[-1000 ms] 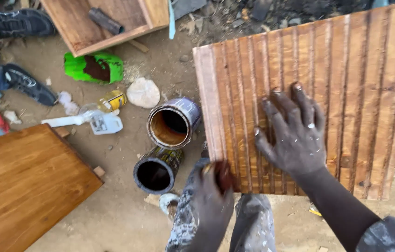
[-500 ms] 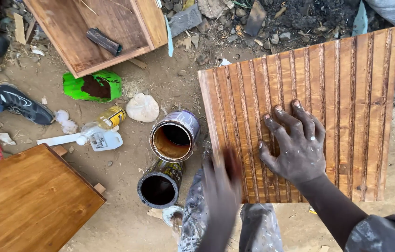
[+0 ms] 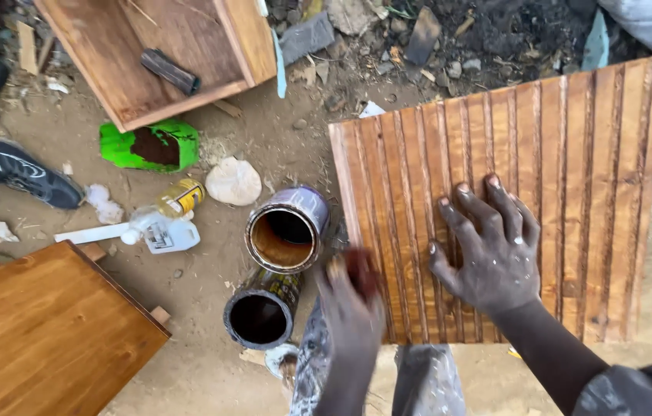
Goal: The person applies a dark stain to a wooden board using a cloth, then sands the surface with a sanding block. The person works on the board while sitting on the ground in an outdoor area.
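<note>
A: Containers?

B: Two open cans are seen on the dirt, just left of the panel (image 3: 542,177). The upper can (image 3: 287,229) is tipped toward the camera; a brown coat is seen on its inner wall, liquid level not readable. The lower can (image 3: 262,309) is also tipped, its inside dark. The two cans are touching or nearly so. A clear bottle (image 3: 160,233) with a white spout is laid flat further left, with a small yellow jar (image 3: 181,197) just above it. A green tub (image 3: 149,145) is lying beside the crate (image 3: 210,54), brown stuff inside it. A dark cylinder is seen inside the crate.

A: Grip?

B: The right hand (image 3: 495,250) is laid flat on the ribbed panel, fingers spread, nothing gripped. The left hand (image 3: 353,308) is closed around a dark red-brown wad (image 3: 360,271), blurred; it is held at the panel's lower left edge. Contact with the wood cannot be told.

A: Panel location?

B: It is laid on the ground, right of the cans, stained brown. A second stained board (image 3: 41,331) is seen at lower left, well apart.
</note>
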